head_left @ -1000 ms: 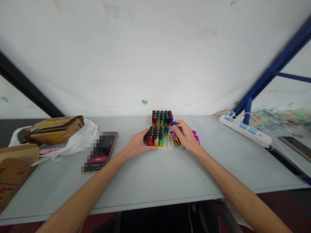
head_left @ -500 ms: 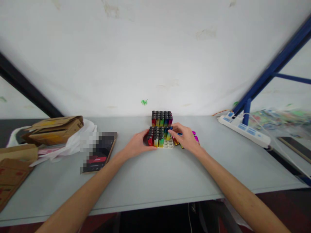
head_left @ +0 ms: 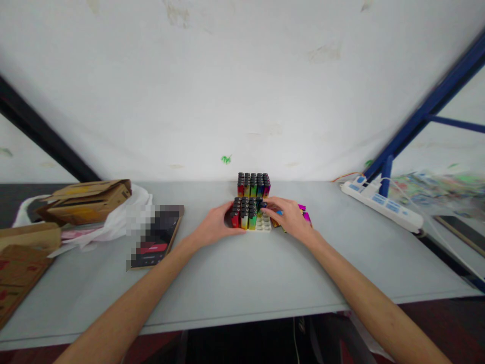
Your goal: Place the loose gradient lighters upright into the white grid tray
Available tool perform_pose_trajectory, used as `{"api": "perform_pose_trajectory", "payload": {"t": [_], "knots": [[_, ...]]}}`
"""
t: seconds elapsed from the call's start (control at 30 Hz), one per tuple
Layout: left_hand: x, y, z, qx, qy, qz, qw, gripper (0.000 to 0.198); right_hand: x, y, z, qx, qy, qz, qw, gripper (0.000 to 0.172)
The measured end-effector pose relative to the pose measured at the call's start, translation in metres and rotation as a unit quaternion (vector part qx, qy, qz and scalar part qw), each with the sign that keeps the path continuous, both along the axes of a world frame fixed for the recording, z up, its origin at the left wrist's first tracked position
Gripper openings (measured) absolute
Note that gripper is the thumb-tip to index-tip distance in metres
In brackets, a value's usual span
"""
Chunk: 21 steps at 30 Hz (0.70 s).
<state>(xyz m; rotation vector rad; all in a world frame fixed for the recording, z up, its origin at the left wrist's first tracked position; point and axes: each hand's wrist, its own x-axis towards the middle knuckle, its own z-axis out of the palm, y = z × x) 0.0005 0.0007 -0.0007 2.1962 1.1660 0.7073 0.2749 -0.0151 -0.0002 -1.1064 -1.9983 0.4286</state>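
Observation:
A white tray (head_left: 263, 227) with round sockets holds upright lighters in rows of red, white-yellow and green (head_left: 252, 220). My left hand (head_left: 215, 224) curls around its left side, thumb along the front edge and fingers behind the red lighters (head_left: 235, 220). Between thumb and fingers of my right hand (head_left: 287, 215) is a blue lighter (head_left: 262, 205), low among the sockets behind the bare front right ones. Part of that lighter is hidden by the fingers. Loose shiny lighters (head_left: 306, 216), purple and gold, lie beside and under my right hand.
Behind the tray, a second block of upright lighters (head_left: 253, 185) stands near the wall. Left on the grey table (head_left: 242, 278) are a dark flat box (head_left: 159, 237), a white plastic bag (head_left: 140, 202) and cardboard boxes (head_left: 91, 202). Rightward lie a power strip (head_left: 382, 205) and a phone (head_left: 462, 232).
My right hand has lowered the blue lighter from above the tray, back and down into its rows. My left hand stays at the tray's left side.

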Motion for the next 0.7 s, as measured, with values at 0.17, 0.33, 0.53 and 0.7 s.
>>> {"api": "perform_pose_trajectory", "payload": {"t": [0.17,0.33,0.53,0.7], "knots": [[0.0,-0.001,0.002,-0.006,0.005,0.009,1.0,0.087,-0.003,-0.002,0.002,0.012,-0.054,-0.018,0.998,0.024],[0.0,-0.001,0.003,-0.006,0.002,0.002,1.0,0.087,0.001,-0.001,0.008,-0.005,-0.042,-0.03,0.999,0.028],[0.0,-0.001,0.004,-0.008,-0.007,-0.01,1.0,0.086,0.024,0.004,0.017,0.034,-0.07,-0.1,0.992,0.028],[0.0,-0.001,0.003,-0.011,-0.004,-0.003,1.0,0.087,0.047,0.008,0.018,0.008,-0.157,-0.113,0.981,0.019]]}}
